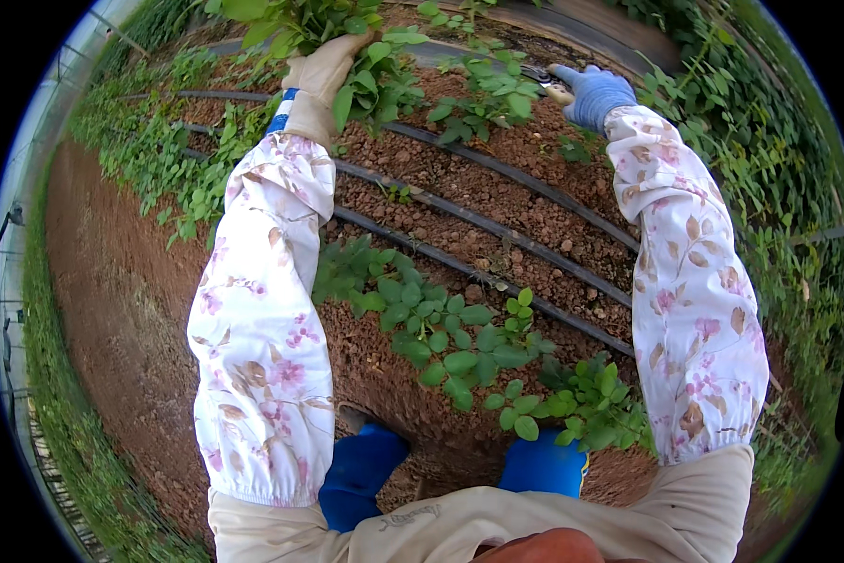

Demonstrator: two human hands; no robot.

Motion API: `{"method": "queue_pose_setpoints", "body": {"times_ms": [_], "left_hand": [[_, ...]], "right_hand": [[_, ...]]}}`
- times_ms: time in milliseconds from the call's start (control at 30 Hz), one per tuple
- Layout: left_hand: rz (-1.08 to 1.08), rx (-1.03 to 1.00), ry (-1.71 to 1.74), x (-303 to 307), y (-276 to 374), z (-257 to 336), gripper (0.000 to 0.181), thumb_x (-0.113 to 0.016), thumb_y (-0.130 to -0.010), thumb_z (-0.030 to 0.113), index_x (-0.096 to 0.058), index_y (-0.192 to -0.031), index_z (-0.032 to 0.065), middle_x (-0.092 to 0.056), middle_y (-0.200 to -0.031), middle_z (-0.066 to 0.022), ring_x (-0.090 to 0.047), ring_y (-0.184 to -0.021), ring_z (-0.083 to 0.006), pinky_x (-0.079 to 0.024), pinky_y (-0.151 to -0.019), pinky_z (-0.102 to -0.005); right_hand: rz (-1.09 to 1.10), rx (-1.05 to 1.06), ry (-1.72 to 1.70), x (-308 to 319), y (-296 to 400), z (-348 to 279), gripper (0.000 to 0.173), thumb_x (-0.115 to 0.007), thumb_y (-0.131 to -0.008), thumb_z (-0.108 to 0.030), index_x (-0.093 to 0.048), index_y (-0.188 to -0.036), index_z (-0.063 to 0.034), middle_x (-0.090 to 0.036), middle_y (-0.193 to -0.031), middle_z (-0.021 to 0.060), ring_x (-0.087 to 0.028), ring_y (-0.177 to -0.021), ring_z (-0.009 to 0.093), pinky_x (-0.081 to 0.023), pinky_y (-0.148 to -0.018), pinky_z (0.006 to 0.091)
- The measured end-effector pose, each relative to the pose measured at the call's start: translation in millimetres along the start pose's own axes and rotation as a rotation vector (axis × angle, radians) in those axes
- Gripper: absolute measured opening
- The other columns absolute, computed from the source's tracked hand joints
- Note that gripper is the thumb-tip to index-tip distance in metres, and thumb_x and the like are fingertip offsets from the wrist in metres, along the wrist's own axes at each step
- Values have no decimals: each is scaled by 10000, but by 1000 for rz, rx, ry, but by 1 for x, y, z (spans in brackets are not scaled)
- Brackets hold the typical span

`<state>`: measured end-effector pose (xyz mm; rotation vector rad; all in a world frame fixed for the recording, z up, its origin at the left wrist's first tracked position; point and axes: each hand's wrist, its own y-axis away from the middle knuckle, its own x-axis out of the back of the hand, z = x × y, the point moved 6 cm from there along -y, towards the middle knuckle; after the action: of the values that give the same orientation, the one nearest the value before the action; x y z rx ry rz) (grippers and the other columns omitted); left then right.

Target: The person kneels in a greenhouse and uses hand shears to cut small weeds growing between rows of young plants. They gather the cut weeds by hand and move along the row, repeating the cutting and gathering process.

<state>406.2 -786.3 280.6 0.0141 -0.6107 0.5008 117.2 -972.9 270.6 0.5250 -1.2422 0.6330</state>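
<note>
My left hand (325,74), in a beige work glove with a blue-and-white cuff, is shut on a bunch of leafy green stems (309,24) at the top of the view. Leaves stick out beyond the fingers and below the palm. To the right, my right hand (600,93) wears a blue knit glove and grips a pair of pruning shears (536,74). Their blades point left towards a leafy rose-like plant (488,88) that grows from the soil between the hands. Foliage and fingers partly hide the shears.
Several black drip-irrigation pipes (492,226) cross the reddish-brown soil bed (457,183). Low leafy shoots (457,345) grow near my blue boots (545,461). Dense foliage (773,141) lines the right side, and more plants (196,162) stand left. A bare dirt path (112,260) runs along the left.
</note>
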Motion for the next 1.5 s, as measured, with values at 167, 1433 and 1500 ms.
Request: {"method": "queue_pose_setpoints", "body": {"times_ms": [167,1433,1500], "left_hand": [[-7,-144,92,-7,13,-10,525,-429,-963,480,-596,-1260,80,-610,-1252,-52,-517,-1180,-193,-317,-1042,-312],[-107,-140,961,-2,-11,-63,662,-432,-965,470,-384,-1390,-34,-460,-1400,-147,-432,-1271,-310,-308,-1095,-350],[-174,-221,521,-31,11,-17,722,-406,-953,521,-340,-1415,-30,-424,-1429,-144,-371,-1320,-298,-268,-1121,-368]], "right_hand": [[-217,-21,-220,-21,-9,-1,593,-520,-873,-485,-407,-1402,-242,-638,-1131,201,-617,-1041,373,-487,-878,465],[-82,152,150,47,-69,-81,572,-570,-875,-447,-418,-1400,-274,-642,-1168,111,-626,-1039,320,-499,-861,439],[-135,133,101,37,-67,-60,616,-611,-847,-402,-410,-1406,-240,-638,-1174,120,-628,-1037,317,-497,-867,426]]}}
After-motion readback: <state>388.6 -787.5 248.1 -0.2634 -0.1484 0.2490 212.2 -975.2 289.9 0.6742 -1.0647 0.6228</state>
